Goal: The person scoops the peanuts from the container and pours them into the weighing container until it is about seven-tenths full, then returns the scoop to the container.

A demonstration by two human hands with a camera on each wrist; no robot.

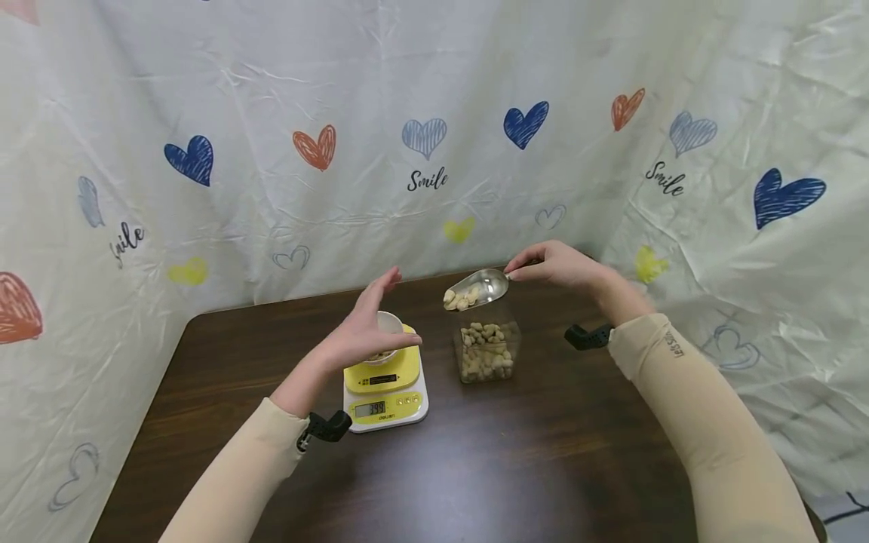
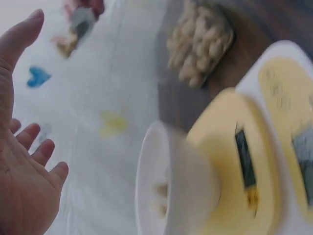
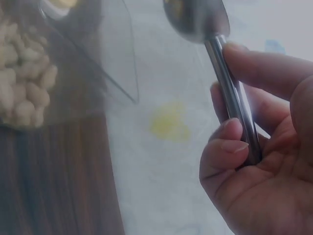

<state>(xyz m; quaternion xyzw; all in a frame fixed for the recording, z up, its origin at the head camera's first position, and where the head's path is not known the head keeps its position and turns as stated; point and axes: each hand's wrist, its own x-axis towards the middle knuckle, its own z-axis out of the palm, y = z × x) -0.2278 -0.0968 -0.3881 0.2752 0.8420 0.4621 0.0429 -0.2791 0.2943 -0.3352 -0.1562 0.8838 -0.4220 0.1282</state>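
Note:
My right hand grips the handle of a metal scoop. Its fingers wrap that handle in the right wrist view. Pale peanuts lie in the scoop, which is raised above a clear square container of more peanuts. A white bowl stands on a yellow and white kitchen scale with a lit display. A few peanuts show inside the bowl. Beside it is my left hand, thumb and fingers spread wide, holding nothing; the left wrist view shows it apart from the bowl.
The scale and container stand side by side on a dark wooden table. A white curtain printed with hearts hangs behind the table and along its sides. Each wrist wears a black camera mount.

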